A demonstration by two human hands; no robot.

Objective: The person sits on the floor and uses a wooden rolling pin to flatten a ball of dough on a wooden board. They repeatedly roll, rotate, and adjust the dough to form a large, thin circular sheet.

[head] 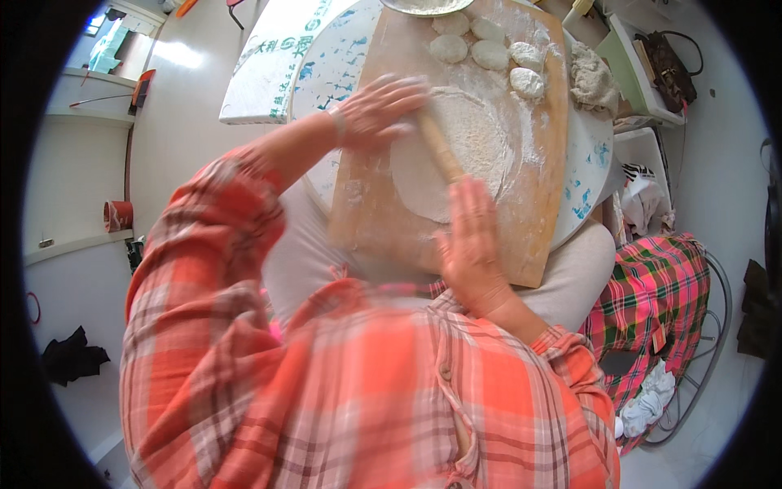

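A large round sheet of rolled dough (482,137) lies on a floured wooden board (525,244). Across it, at a slant, is a wooden rolling pin (440,145). My left hand (388,110) rests at the pin's far end, its fingers stretched out and slightly blurred. At the near end, my right hand (473,235) lies against the pin with its fingers extended. Neither hand is wrapped round the pin. Several small dough rounds (490,55) sit at the far side of the board, two of them thicker with flour on top.
Under the board is a round table (583,189) with blue patches. A bowl of flour (427,5) stands at the far edge, and a crumpled cloth (592,79) lies right of the board. A white foam box (256,79) is at the far left. A plaid-covered chair (654,293) stands at the right.
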